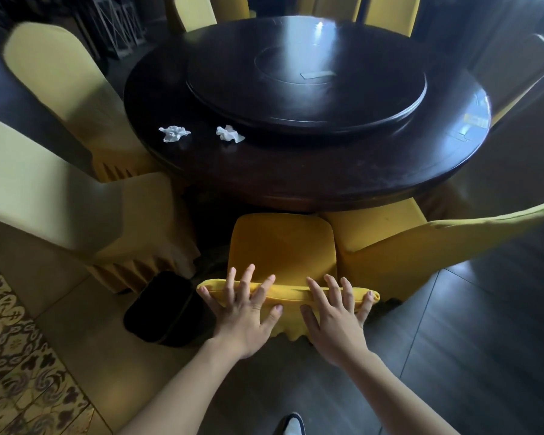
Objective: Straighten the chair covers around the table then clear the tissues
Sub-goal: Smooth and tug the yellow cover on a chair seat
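Both hands, left (244, 315) and right (336, 318), fingers spread, press flat on a yellow chair cover (283, 255) at lower centre. Two tissues (174, 133) lie on the table (296, 171). Black bin (161, 309) lower left, contents unseen.

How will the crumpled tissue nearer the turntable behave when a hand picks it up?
The tissue looks thin and crumpled, so it is probably very light and soft. It would likely squash under a pinch. On the glossy table it may slide if pushed.
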